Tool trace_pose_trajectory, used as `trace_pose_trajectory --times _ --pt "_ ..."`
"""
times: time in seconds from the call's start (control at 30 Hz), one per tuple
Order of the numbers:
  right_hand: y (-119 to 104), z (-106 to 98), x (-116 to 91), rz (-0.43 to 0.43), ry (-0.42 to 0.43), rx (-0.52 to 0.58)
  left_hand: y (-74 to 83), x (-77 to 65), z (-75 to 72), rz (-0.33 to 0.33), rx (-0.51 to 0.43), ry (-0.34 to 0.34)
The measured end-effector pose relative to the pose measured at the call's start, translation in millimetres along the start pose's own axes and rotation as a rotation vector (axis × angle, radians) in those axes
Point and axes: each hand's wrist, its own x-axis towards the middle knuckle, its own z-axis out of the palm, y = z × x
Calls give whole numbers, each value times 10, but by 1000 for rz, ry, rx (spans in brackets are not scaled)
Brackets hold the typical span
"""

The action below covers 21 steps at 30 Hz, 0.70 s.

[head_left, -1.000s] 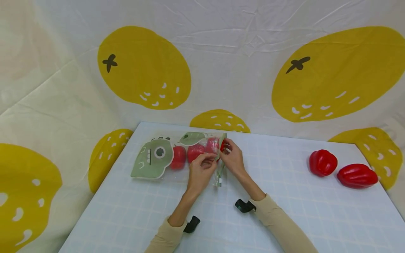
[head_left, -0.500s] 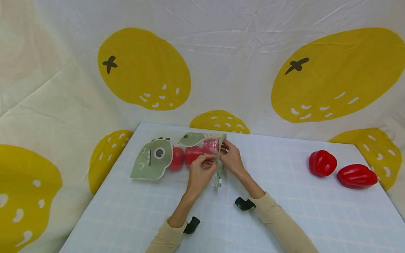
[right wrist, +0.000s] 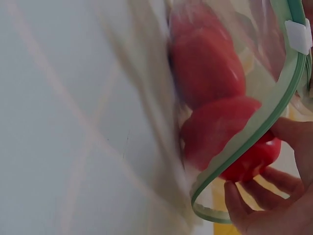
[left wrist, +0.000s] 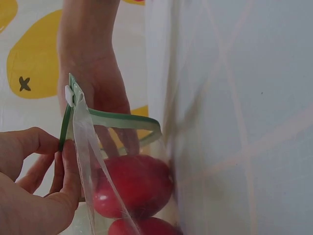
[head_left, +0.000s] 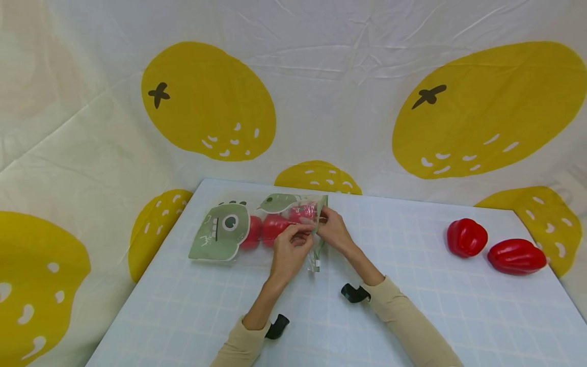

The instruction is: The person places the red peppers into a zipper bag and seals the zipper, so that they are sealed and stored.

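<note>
Both of your hands work at the open mouth of a clear bag (head_left: 213, 230) printed with green cartoon creatures, which lies on the left part of a pale blue, grid-patterned surface (head_left: 412, 311). Your left hand (head_left: 289, 255) pinches the bag's green-edged rim (left wrist: 124, 117) between thumb and fingers, near the white slider (left wrist: 69, 96). Your right hand (head_left: 337, 232) reaches in at the opening, its thumb and fingers set around the near end of a red pepper (right wrist: 257, 156). That pepper sits just within the mouth, mostly behind the clear film. Two more peppers (right wrist: 210, 68) show through the plastic, lined up deeper in the bag, the nearer one touching the pepper in your grasp.

Well apart, toward the right end of the surface, a rounded pepper (head_left: 467, 237) and a longer pepper (head_left: 516, 256) lie side by side. Beige sleeves (head_left: 410, 321) cover your forearms, and a black device (head_left: 353, 293) shows at each cuff. Behind the scene hangs a whitish fabric backdrop (head_left: 330, 112) with large yellow fruit printed across it.
</note>
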Motion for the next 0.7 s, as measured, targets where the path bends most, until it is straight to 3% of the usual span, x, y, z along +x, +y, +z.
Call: trace_pose_trajectory --times 0.33,0.57,0.7 --pt "-23 -50 35 32 -68 -60 15 -2 -11 0 15 -1" --pt "-1 -92 62 -43 -77 -83 16 -3 -8 -9 11 -9" --pt "-33 -85 62 22 -53 -102 18 -9 1 -7 1 -1"
